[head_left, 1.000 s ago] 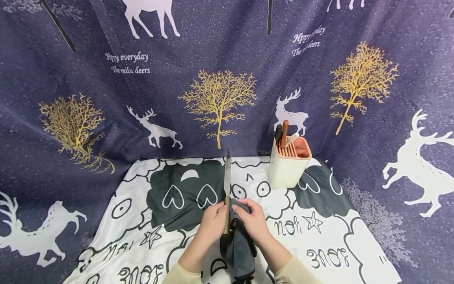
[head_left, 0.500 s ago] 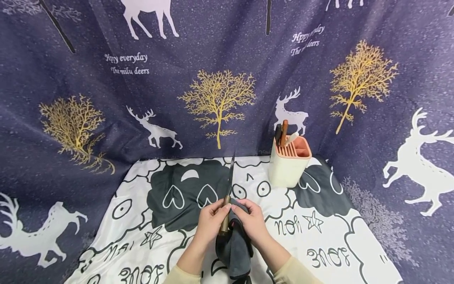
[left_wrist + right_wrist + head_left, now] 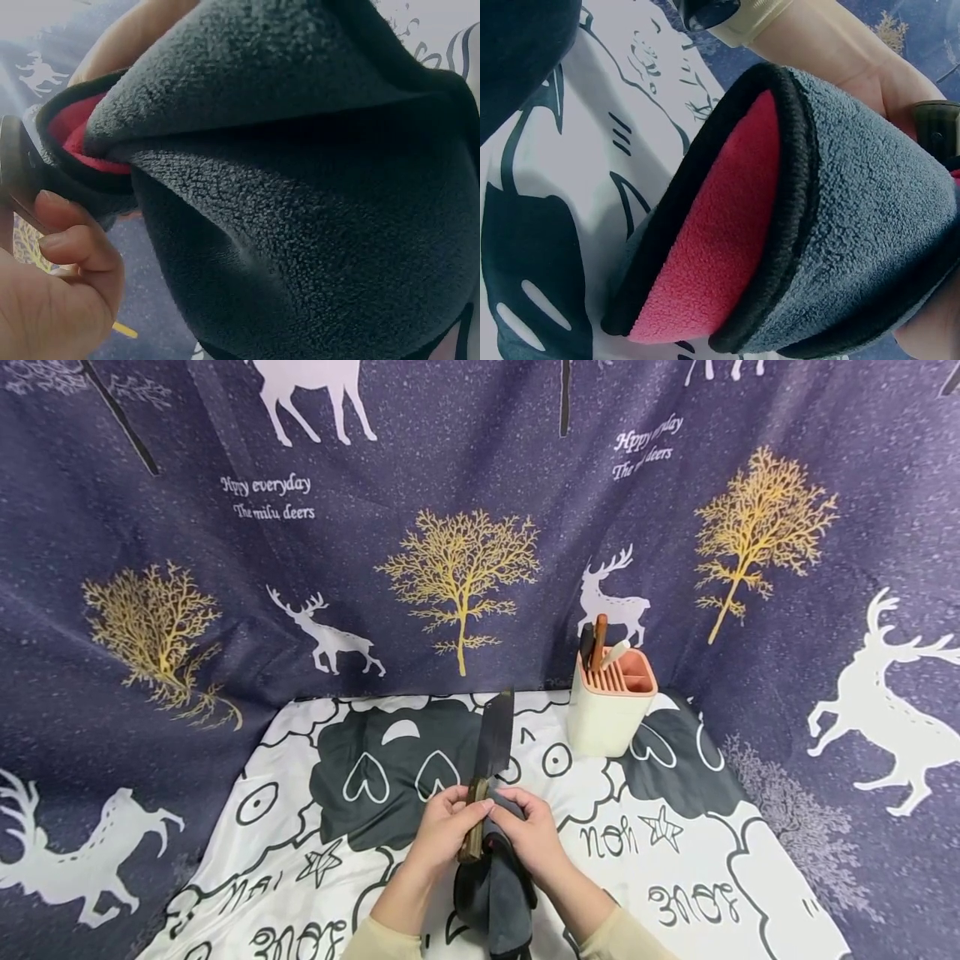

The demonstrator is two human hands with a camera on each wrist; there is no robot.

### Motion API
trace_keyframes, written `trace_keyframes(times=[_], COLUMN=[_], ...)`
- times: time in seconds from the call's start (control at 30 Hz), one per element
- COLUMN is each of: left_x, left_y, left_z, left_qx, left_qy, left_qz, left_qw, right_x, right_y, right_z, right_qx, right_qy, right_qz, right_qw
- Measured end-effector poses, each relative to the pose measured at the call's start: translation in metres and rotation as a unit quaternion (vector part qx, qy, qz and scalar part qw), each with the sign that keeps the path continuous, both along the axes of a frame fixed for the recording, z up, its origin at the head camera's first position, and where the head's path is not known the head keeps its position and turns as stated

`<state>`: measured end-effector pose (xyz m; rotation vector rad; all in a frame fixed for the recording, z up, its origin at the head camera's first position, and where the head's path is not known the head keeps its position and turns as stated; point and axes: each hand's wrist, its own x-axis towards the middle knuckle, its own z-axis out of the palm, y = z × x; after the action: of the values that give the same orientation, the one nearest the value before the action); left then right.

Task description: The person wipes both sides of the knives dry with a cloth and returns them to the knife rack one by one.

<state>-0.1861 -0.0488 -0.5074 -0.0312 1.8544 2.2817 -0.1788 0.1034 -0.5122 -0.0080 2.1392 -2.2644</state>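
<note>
A kitchen knife (image 3: 496, 735) with a broad dark blade points away from me, its blade tilted so the flat side shows. My left hand (image 3: 444, 832) grips its brown handle (image 3: 472, 843). On the right of the handle, my right hand (image 3: 531, 833) pinches a folded grey cloth (image 3: 510, 893) that hangs down below both hands. The thumbs almost meet near the top of the handle. In the left wrist view the fuzzy cloth (image 3: 300, 187) hides most of the work; in the right wrist view its pink inner side (image 3: 720, 225) shows inside a black edging.
A cream knife block (image 3: 606, 722) with an orange slotted top stands at the back right, with several handles (image 3: 600, 643) sticking out. A black-and-white patterned cloth (image 3: 675, 868) covers the table. Behind it hangs a dark blue curtain (image 3: 360, 552) with deer and trees.
The knife has turned about its length, from its edge-on view to showing the blade's flat side, and its tip has swung rightward. The left thumb has shifted across the handle.
</note>
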Motion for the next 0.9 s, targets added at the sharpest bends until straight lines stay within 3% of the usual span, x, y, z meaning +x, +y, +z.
trace_keyframes(times=[0.13,0.3,0.4,0.53,0.63,0.9], left_x=[0.000,0.000,0.001,0.003,0.003,0.002], left_y=[-0.002,-0.008,-0.011,-0.014,-0.014,-0.014], left_z=[-0.001,0.000,0.001,0.002,0.001,0.000], left_qx=[-0.011,-0.020,-0.009,0.010,0.024,0.037], left_qy=[0.001,0.008,0.002,-0.011,-0.016,-0.022], left_qz=[-0.022,-0.077,-0.112,-0.133,-0.124,-0.061], left_qw=[0.9997,0.9968,0.9937,0.9910,0.9919,0.9972], right_x=[0.001,0.004,0.004,0.004,0.003,-0.002], right_y=[0.001,0.003,0.004,0.004,0.004,0.014], right_z=[-0.002,-0.004,-0.005,-0.006,-0.006,-0.001], right_qx=[0.018,0.023,0.022,0.028,0.032,0.067], right_qy=[0.007,0.005,0.002,0.005,0.010,0.009], right_qz=[-0.004,0.002,0.012,0.016,0.017,0.034], right_qw=[1.000,1.000,1.000,0.999,0.999,0.997])
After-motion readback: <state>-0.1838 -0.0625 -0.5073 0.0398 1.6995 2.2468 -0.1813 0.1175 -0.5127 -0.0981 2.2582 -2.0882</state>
